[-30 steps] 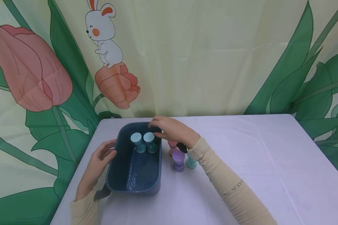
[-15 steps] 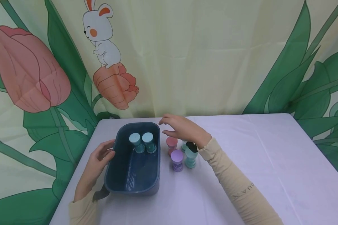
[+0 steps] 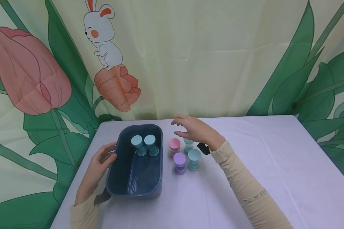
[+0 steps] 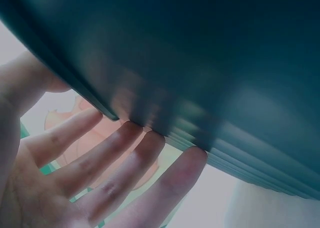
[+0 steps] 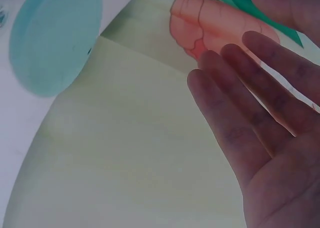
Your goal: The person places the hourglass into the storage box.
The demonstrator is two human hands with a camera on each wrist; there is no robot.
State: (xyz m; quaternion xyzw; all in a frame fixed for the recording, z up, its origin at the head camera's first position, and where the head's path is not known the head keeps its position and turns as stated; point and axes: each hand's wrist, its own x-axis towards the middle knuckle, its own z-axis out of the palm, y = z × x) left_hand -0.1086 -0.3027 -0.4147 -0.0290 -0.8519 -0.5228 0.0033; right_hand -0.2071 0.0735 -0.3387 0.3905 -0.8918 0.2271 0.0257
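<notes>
A dark blue bin (image 3: pixel 144 176) stands on the left part of the table. Inside, toward its far end, two small hourglasses with pale blue ends, the left one (image 3: pixel 139 144) and the right one (image 3: pixel 151 144), stand side by side. My left hand (image 3: pixel 101 163) is at the bin's left wall; in the left wrist view its extended fingers (image 4: pixel 117 188) touch the outside, thumb near the rim. Holding nothing, my right hand (image 3: pixel 196 128) hovers above a group of hourglasses: pink (image 3: pixel 175 147), purple (image 3: pixel 180 163), light teal (image 3: pixel 194 159) and another teal (image 3: pixel 188 145) partly behind the hand.
A white cloth (image 3: pixel 246 178) covers the table. Behind its far edge hangs a printed curtain (image 3: pixel 212 63) with tulips, leaves and a rabbit on a carrot. In the right wrist view a teal disc-shaped end (image 5: pixel 55 42) shows close to the camera.
My right hand has drawn away from the bin, to the right, and is now over the hourglasses outside. The left hand and the two hourglasses in the bin stay put.
</notes>
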